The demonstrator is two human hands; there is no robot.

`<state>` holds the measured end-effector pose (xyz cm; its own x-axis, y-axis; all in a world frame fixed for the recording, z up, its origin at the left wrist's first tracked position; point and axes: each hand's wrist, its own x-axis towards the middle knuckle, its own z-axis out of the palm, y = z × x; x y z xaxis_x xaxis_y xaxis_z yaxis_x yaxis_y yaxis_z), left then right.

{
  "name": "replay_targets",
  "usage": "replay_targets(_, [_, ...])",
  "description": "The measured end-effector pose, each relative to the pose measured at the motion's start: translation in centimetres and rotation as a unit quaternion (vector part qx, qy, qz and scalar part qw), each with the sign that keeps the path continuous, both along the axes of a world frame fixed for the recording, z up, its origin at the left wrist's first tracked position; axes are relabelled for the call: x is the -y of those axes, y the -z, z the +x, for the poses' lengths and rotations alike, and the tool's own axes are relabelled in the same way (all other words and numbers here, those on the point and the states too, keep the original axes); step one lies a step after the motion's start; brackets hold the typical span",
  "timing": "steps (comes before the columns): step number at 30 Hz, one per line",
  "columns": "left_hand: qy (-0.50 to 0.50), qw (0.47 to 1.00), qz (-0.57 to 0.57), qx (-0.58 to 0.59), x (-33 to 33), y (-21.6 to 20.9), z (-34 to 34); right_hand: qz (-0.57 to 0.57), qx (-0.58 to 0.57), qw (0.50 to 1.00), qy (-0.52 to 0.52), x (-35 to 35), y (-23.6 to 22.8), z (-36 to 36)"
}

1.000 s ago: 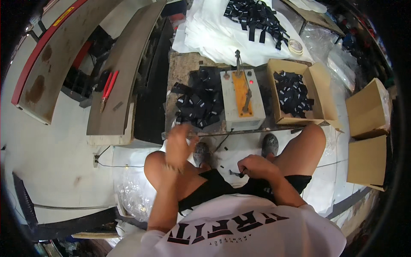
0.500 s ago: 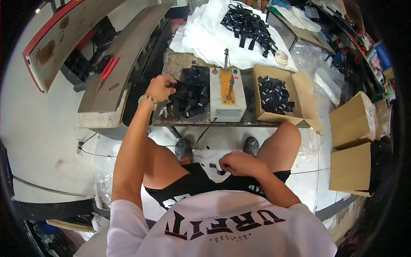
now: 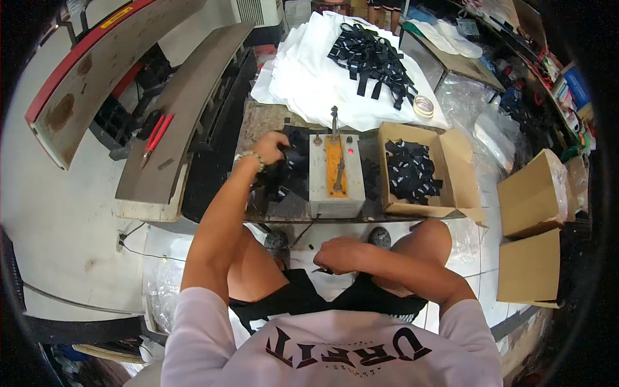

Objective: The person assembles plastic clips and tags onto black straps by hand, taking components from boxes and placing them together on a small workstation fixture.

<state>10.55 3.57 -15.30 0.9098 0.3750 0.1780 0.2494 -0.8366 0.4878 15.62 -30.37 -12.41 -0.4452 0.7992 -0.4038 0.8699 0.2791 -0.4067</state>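
Note:
My left hand (image 3: 269,148) reaches into a pile of black fabric straps (image 3: 298,158) on the workbench, its fingers curled onto some of them. Low over my lap, my right hand (image 3: 338,255) is closed on a small black strap piece (image 3: 324,270), mostly hidden by the fingers. Right of the pile stands a grey box-shaped machine (image 3: 337,207) with an orange top plate, an upright metal post and a lit red lamp. Beside the machine is an open cardboard box (image 3: 422,210) holding many short black strap pieces (image 3: 412,171).
White sheets (image 3: 300,71) cover the back of the bench, with a heap of long black straps (image 3: 374,61) and a tape roll (image 3: 423,106) on them. Red-handled pliers (image 3: 155,138) lie on a brown board at left. Cardboard boxes (image 3: 532,193) stand at right; a cord (image 3: 303,237) hangs below the machine.
My left hand has moved right, farther into the strap pile. My right hand has shifted slightly left, still closed on the small strap piece. The view has tilted, so the bench sits lower.

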Motion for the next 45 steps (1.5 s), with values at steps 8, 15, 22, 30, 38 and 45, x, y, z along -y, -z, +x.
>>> replay_targets(8, [-0.099,0.923,-0.252,0.272,-3.7,-4.2,-3.5,0.064,-0.102,0.992,0.025,-1.5,3.2,-0.3])
replay_targets(15, [-0.014,1.0,0.003,-0.01,1.8,-4.4,-1.5,0.04,-0.178,0.983,0.019,-1.4,5.7,-0.1])
replay_targets(22, [-0.109,0.979,-0.164,0.057,0.2,-7.6,-5.5,0.051,-0.13,0.99,0.02,-1.4,6.8,0.2])
replay_targets(30, [-0.126,0.978,-0.117,-0.12,-0.7,-1.3,-9.4,0.042,-0.154,0.987,0.018,-1.5,7.0,-0.9])
replay_targets(38, [-0.101,0.976,-0.028,-0.193,4.4,-0.1,-1.3,0.002,-0.124,0.992,0.03,-2.3,7.2,-0.7])
replay_targets(45, [-0.084,0.994,-0.03,-0.056,2.0,-3.2,-1.9,0.049,-0.159,0.985,0.055,-1.6,7.6,0.4])
